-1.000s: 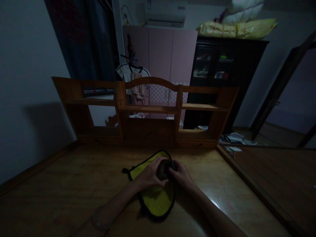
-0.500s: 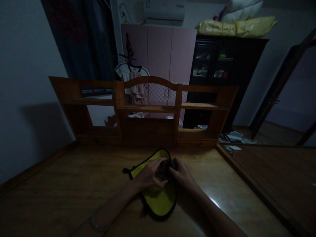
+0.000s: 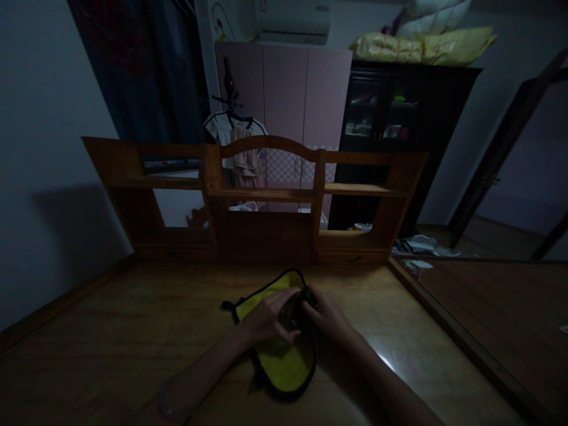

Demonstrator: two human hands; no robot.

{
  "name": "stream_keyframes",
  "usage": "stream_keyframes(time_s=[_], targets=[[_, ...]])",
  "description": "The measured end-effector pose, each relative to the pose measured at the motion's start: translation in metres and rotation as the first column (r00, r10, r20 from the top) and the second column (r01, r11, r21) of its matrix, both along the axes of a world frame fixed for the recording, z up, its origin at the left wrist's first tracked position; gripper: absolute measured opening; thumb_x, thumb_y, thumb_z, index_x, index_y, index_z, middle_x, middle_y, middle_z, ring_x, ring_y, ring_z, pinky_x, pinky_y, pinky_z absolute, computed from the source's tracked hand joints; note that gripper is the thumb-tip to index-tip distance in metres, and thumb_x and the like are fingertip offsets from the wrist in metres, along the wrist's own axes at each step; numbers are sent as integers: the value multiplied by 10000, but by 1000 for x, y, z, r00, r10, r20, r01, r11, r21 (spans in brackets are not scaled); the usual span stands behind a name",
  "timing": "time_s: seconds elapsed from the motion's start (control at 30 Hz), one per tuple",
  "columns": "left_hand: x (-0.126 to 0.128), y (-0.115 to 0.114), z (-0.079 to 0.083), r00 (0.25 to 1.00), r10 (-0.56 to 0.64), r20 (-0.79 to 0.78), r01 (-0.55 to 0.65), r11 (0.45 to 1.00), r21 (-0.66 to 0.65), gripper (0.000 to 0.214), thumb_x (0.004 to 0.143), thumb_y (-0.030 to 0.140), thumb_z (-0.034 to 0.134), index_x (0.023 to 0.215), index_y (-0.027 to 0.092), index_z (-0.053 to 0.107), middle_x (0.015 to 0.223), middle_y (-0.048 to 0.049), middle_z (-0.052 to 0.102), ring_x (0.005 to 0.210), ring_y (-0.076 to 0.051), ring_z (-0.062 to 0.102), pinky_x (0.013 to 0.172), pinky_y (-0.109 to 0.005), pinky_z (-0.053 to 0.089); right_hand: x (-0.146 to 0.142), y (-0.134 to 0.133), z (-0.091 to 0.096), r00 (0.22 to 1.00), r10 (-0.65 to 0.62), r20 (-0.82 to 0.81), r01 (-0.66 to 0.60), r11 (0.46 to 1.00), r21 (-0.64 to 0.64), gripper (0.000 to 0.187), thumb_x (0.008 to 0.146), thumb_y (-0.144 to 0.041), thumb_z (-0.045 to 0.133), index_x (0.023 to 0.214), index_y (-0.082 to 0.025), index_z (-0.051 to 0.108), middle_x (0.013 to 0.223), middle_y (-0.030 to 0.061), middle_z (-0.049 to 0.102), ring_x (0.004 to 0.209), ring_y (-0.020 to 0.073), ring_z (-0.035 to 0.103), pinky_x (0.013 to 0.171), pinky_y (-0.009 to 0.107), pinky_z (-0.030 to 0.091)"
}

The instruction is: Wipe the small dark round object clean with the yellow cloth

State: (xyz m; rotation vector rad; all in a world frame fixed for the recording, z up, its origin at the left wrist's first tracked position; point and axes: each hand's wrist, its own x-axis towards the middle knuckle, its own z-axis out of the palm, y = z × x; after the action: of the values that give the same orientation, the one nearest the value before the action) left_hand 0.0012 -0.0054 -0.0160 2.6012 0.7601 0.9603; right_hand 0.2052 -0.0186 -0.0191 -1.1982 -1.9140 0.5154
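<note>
A flat yellow pouch with black edging lies slanted on the wooden desktop. Above it, my left hand curls its thumb and fingers around a dark, shiny, rounded object that looks glassy. My right hand grips a black part at this object's right end, thumb on the near side. Dim light and the fingers hide much of the object, so its kind cannot be made out. Both hands are closed.
A wooden shelf unit with small drawers stands along the desk's far edge. At the right runs a raised wooden rim, with papers beyond it. A white wall borders the left.
My hands stay around the dark object over the pouch, with only a slight shift of the fingers. The whole view has moved a little.
</note>
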Motion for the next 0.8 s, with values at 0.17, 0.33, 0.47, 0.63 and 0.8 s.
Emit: stream_keyframes(time_s=[0.17, 0.33, 0.47, 0.63, 0.8], targets=[[2, 1, -4, 1000, -5, -3, 6, 994, 107, 880, 628, 358, 755, 1369, 165, 321, 1340, -141, 490, 1229, -282, 484, 1044, -424, 425, 2, 4, -1, 999, 48, 17, -48, 999, 2, 170, 824, -179, 517, 972, -183, 600, 861, 42, 667, 743, 173, 589, 671, 259, 436], [2, 3, -7, 1000, 28, 13, -30, 987, 159, 895, 638, 446, 771, 1363, 169, 325, 1327, -142, 497, 1230, -285, 484, 1043, -429, 430, 0, 0, 7, 998, 50, 26, -51, 998, 35, 162, 826, -146, 490, 946, -178, 595, 818, 37, 653, 709, 165, 586, 631, 243, 414], [2, 3, -7, 1000, 26, -16, -23, 984, 176, 897, 647, 474, 767, 1360, 170, 316, 1316, -155, 498, 1231, -288, 480, 1044, -432, 425, -1, -2, 10, 999, 50, 15, -51, 997, 51, 143, 825, -140, 487, 920, -185, 584, 792, 24, 645, 693, 158, 579, 622, 232, 405], [3, 3, -5, 1000, 16, -22, -12, 983, 183, 889, 658, 471, 758, 1364, 178, 305, 1311, -155, 498, 1231, -297, 477, 1042, -440, 424, -2, -3, 10, 999, 43, 3, -43, 997, 58, 134, 812, -123, 487, 874, -187, 587, 765, 20, 645, 671, 157, 579, 604, 226, 390], [5, 0, -2, 1000, 13, 13, -15, 988, 154, 893, 654, 467, 767, 1366, 205, 297, 1306, -137, 490, 1226, -288, 474, 1045, -429, 416, -2, -2, 11, 1000, 28, 6, -28, 998, 55, 130, 806, -120, 486, 849, -190, 587, 749, 17, 645, 655, 155, 579, 592, 224, 385]])
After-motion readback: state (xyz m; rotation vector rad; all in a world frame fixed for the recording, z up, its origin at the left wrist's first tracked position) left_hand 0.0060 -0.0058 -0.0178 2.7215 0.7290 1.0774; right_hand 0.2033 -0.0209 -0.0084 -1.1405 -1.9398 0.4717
